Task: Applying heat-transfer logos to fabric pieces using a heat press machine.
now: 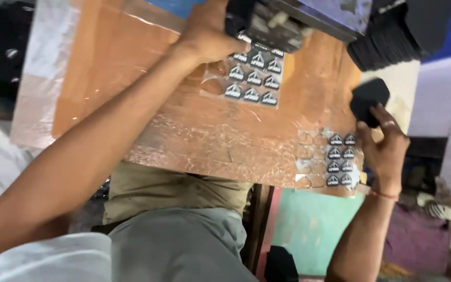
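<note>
1. Here, black cloth [1, 47] lies far left, beside the brown board [131, 78].
2. The left hand [207, 31] reaches up over the board and grips the dark press [272, 23].
3. A sheet of black-and-white labels [253, 75] lies on the board just under that press.
4. More labels [340, 159] sit near the board's right edge.
5. The right hand [387, 146] is closed on a black patch [369, 99].
6. A stack of black patches [392, 36] sits above it.

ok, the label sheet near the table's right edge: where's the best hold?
Probably the outer right edge of the label sheet, coming from the right. It lies flat on the table, so only an edge can be pinched, and the right hand, holding a black pad, is nearest.
</note>
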